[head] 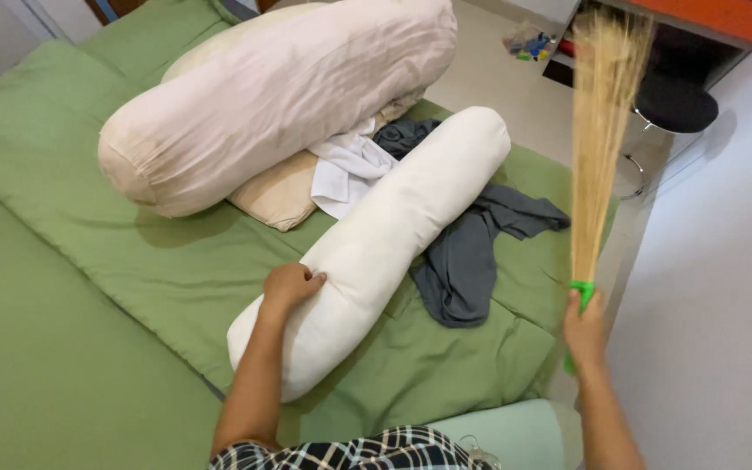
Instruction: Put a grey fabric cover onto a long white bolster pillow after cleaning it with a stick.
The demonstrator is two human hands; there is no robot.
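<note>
Green-sheeted mattress [89, 287] underfoot. Left hand [289, 285] closed on long white bolster pillow [376, 244], just beside dark grey garment [472, 252]. Right hand [585, 329] gripping green-handled straw broom [598, 148], bristles raised above. Sweeping bedding, seemingly; needs bolster shifted clear.

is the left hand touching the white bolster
Touching. The head view shows the left hand gripping the near side of the white bolster, its fingers pressed into the fabric with no gap.
</note>
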